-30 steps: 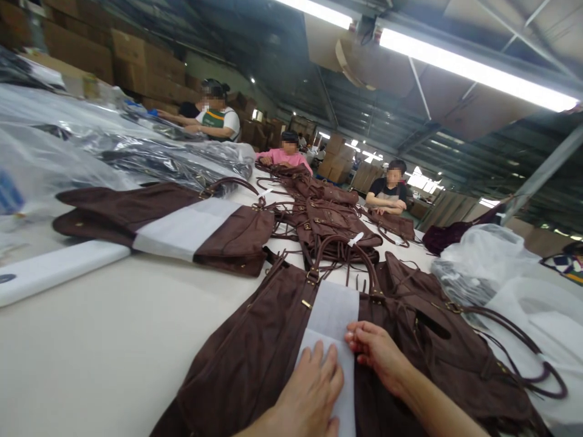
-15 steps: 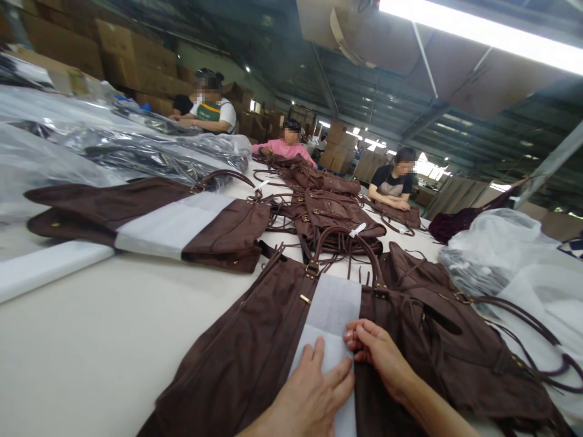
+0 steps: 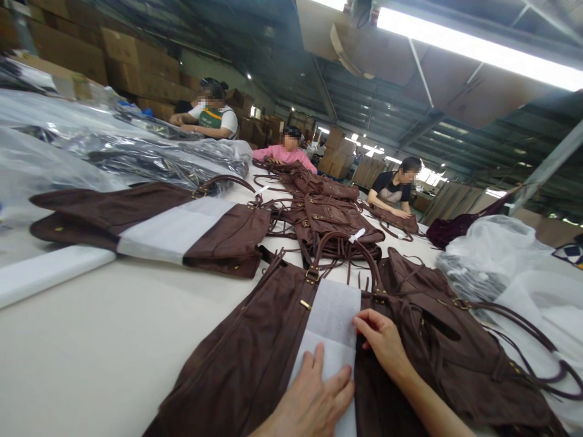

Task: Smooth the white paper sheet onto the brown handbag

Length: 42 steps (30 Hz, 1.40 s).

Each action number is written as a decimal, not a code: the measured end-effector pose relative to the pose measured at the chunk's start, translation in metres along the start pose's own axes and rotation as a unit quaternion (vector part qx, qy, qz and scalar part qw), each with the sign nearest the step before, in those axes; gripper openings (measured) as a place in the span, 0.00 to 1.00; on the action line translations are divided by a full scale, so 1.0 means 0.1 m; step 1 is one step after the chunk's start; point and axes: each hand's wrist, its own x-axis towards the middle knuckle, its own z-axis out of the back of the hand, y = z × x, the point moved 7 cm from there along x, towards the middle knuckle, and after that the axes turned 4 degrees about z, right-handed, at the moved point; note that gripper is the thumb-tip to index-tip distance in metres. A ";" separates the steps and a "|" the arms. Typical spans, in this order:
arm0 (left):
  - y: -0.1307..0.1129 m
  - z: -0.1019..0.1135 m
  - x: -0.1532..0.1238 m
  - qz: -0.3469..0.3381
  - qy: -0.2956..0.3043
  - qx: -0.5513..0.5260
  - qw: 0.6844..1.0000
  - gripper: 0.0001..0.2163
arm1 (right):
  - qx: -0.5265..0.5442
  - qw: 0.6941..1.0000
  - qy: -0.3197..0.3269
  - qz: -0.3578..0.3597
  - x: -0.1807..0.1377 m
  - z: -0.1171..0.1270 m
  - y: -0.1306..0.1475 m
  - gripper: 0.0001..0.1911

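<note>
A dark brown handbag (image 3: 246, 352) lies on the table in front of me, its two looped handles (image 3: 340, 238) pointing away. Down its middle runs a strip of white packing sheet (image 3: 334, 309), with one layer overlapping another. My left hand (image 3: 314, 388) rests flat on the lower part of this strip, fingers spread. At the strip's right edge, my right hand (image 3: 380, 340) has thumb and forefinger pinched together, the other fingers curled under. What the pinch holds, if anything, is too small to tell.
Another brown bag (image 3: 228, 233) wrapped in a white band lies left, beside a white roll or bar (image 3: 54, 273). Close on my right is one more brown bag (image 3: 473, 340). Clear plastic (image 3: 496, 249) lies beyond it. Several bags are piled ahead, where co-workers (image 3: 289, 149) sit.
My right hand has shifted slightly up along the strip's edge, and its fingers have drawn into a tighter pinch. My left hand stays flat on the strip.
</note>
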 end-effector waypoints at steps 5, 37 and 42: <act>0.03 -0.10 0.01 -0.014 -0.026 0.010 1.000 0.31 | 0.173 0.984 0.031 -0.042 -0.07 -0.02 0.14 0.15; -0.01 -0.05 -0.03 -0.012 -0.023 -0.011 1.000 0.29 | -0.109 0.984 -0.042 0.133 -0.13 -0.03 0.16 0.10; 0.01 -0.09 -0.02 -0.008 -0.027 -0.011 1.000 0.29 | -0.194 0.965 -0.076 0.161 -0.06 0.04 0.16 0.07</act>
